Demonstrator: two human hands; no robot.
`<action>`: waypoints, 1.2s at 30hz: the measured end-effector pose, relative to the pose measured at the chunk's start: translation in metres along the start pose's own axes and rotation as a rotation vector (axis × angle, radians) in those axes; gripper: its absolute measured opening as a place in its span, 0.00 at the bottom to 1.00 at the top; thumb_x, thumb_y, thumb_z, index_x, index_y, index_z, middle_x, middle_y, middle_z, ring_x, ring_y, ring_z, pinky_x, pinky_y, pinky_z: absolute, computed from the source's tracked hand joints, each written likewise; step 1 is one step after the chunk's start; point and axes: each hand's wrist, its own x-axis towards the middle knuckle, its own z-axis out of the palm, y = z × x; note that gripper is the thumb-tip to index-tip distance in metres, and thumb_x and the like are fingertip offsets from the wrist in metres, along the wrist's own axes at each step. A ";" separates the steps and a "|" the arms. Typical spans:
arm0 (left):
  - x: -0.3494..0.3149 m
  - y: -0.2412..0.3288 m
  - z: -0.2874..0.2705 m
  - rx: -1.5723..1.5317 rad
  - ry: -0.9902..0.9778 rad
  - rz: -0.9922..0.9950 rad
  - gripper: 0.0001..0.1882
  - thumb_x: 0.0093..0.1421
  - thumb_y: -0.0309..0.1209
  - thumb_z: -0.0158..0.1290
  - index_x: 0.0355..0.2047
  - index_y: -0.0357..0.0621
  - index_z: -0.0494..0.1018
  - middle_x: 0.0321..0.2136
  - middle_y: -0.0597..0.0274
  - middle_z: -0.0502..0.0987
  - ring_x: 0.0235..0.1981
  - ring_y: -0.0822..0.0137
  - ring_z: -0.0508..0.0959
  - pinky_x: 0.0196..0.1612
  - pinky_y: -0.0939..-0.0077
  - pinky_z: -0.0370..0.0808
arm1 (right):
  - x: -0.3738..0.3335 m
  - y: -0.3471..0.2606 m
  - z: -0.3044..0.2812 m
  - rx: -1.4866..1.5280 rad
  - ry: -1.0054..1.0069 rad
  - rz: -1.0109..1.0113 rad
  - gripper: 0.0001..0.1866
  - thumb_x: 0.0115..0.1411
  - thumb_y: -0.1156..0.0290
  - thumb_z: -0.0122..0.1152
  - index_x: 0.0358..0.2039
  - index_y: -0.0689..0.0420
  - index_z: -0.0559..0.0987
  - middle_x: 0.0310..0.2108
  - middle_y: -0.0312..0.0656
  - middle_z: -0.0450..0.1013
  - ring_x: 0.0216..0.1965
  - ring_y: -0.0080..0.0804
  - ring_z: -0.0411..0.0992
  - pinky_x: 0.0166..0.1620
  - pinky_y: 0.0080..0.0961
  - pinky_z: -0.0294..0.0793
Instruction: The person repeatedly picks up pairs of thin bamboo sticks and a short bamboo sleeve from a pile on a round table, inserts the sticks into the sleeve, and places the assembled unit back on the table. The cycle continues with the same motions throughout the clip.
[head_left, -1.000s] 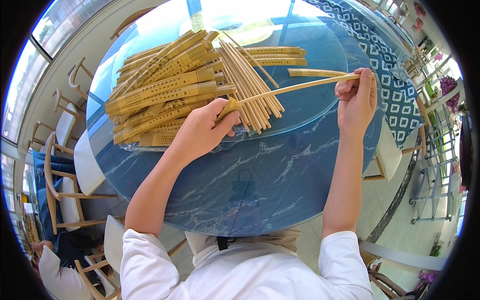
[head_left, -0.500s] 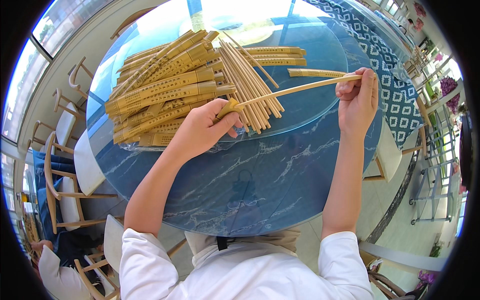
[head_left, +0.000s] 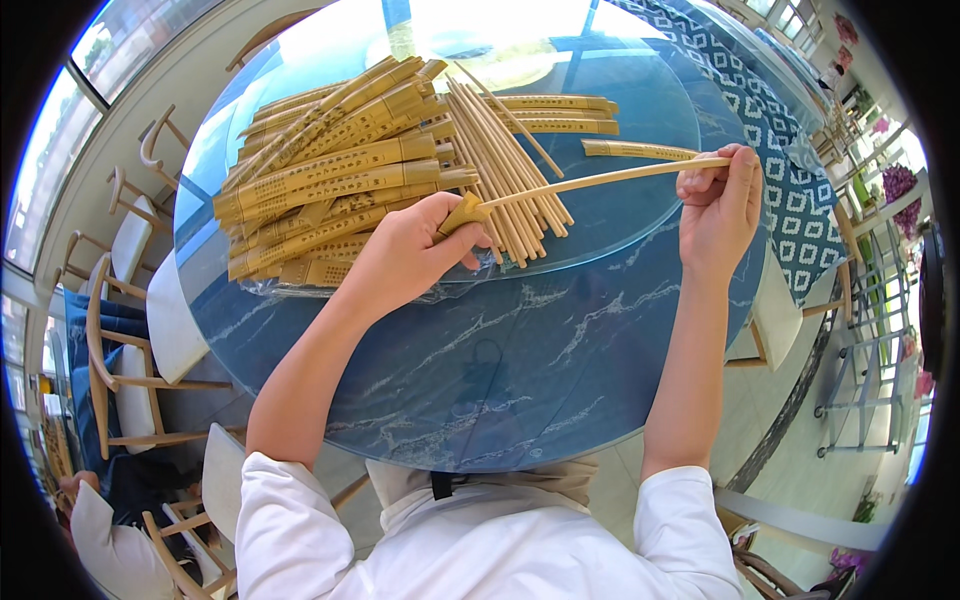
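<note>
My left hand (head_left: pixel 415 252) is closed on a brown paper chopstick sleeve (head_left: pixel 462 214) at the right side of a pile. My right hand (head_left: pixel 722 205) pinches the far end of a pair of wooden chopsticks (head_left: pixel 610 181), whose other end sits in the mouth of that sleeve. Whether one or two sticks are in it I cannot tell. Beneath and beyond the held chopsticks lies a heap of bare wooden chopsticks (head_left: pixel 510 190). Left of it is a large pile of printed paper sleeves (head_left: pixel 330 185), resting partly on clear plastic.
Everything lies on a round blue marbled table (head_left: pixel 520 370) with a glass turntable (head_left: pixel 640 225). Several filled-looking sleeves (head_left: pixel 565 126) lie behind the sticks, and a single sleeve (head_left: pixel 635 149) lies near my right hand. Wooden chairs (head_left: pixel 130 360) stand at the left; a patterned cloth (head_left: pixel 800 220) is at right.
Both hands and the held chopsticks keep nearly the same pose. The whole view has shifted slightly; no object has plainly changed place on the table.
</note>
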 end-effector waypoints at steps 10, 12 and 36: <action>0.000 0.000 0.001 0.073 0.026 0.009 0.09 0.73 0.31 0.57 0.48 0.38 0.76 0.39 0.65 0.87 0.35 0.78 0.85 0.37 0.82 0.77 | -0.002 -0.002 0.004 0.012 -0.024 -0.009 0.16 0.81 0.58 0.49 0.42 0.57 0.75 0.22 0.39 0.74 0.24 0.24 0.71 0.31 0.26 0.72; 0.000 -0.001 0.001 0.079 0.027 0.022 0.10 0.73 0.30 0.57 0.49 0.38 0.77 0.39 0.65 0.87 0.35 0.77 0.85 0.37 0.81 0.77 | -0.001 -0.002 0.002 0.005 -0.023 -0.012 0.16 0.81 0.58 0.49 0.42 0.57 0.74 0.22 0.39 0.74 0.24 0.24 0.71 0.30 0.26 0.72; -0.002 -0.002 -0.001 0.151 -0.042 0.113 0.11 0.75 0.30 0.55 0.50 0.36 0.80 0.40 0.61 0.88 0.37 0.74 0.87 0.40 0.80 0.81 | 0.001 -0.002 0.003 -0.036 0.100 0.012 0.15 0.76 0.58 0.60 0.36 0.56 0.74 0.20 0.39 0.74 0.20 0.23 0.70 0.26 0.22 0.69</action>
